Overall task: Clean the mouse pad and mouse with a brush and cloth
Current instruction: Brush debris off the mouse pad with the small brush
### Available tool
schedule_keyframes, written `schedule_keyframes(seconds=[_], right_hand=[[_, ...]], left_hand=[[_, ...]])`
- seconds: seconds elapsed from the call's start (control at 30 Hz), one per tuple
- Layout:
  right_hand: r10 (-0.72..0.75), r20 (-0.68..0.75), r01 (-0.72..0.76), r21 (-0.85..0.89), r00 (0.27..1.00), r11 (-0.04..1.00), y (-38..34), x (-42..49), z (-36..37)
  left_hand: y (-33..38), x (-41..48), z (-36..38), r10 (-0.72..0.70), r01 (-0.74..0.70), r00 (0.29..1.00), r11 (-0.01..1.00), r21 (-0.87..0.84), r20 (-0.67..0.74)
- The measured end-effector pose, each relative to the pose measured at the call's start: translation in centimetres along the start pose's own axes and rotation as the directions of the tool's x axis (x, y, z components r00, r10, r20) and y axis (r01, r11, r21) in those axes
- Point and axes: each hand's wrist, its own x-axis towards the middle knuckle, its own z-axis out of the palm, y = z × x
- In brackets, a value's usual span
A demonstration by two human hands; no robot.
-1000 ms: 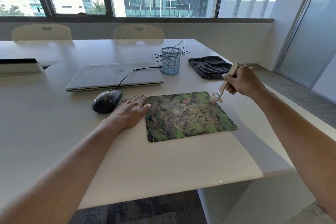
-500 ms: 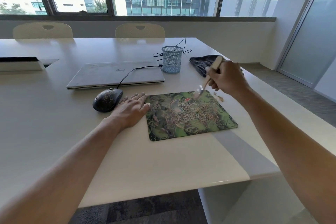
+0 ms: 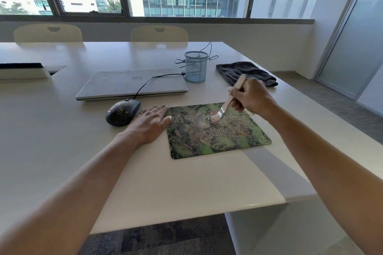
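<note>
A brush (image 3: 228, 103) is held in the right hand (image 3: 251, 97) over the far half of the mouse pad (image 3: 207, 145); the grip is closed round the pale wooden handle, with fingers and thumb curled about its middle. The brush is tilted, its long axis running from the handle end, raised toward the far right, down to the bristles at the near left, and the bristles are pressed onto the printed surface just beyond the "Logitech" lettering. Fine golden crumbs (image 3: 234, 130) are scattered across the right part of the pad. The pad is laid flat on the worktop (image 3: 83, 151) near its right corner, with its long axis running left to right and turned slightly, so that the lettering rises toward the right. The left hand (image 3: 150, 123) is laid palm down on the worktop at the pad's left edge, its grip spread, fingers straight and held together, the thumb tip resting on the pad's rim. Just to the left of that hand a black mouse (image 3: 122, 113) is seen, speckled with the same golden bits, its long axis angled from near left to far right and its cable (image 3: 145, 85) led away over a closed laptop (image 3: 128, 84); whether the hand touches the mouse cannot be told. A dark cloth (image 3: 244, 70) is left crumpled beyond the right hand, well apart from the pad, and a blue mesh cup (image 3: 195, 67) is stood upright between cloth and laptop
</note>
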Motion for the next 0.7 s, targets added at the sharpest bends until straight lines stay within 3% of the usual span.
schedule_keyframes(seconds=[0.17,0.5,0.7], right_hand=[[-0.049,-0.036,0.045,-0.096,0.998,0.994,-0.4,0.6,-1.4],[-0.027,0.128,-0.008,0.259,0.991,0.966,-2.8,-0.9,3.2],[0.005,0.074,-0.017,0.159,0.997,0.987,-1.2,-0.7,1.9]], left_hand=[[0.0,0.0,0.1,0.001,-0.001,1.000,1.000,-0.001,-0.002],[0.0,0.1,0.2,0.001,-0.001,1.000,1.000,0.003,0.000],[0.0,0.1,0.2,-0.001,0.001,1.000,1.000,0.003,0.004]])
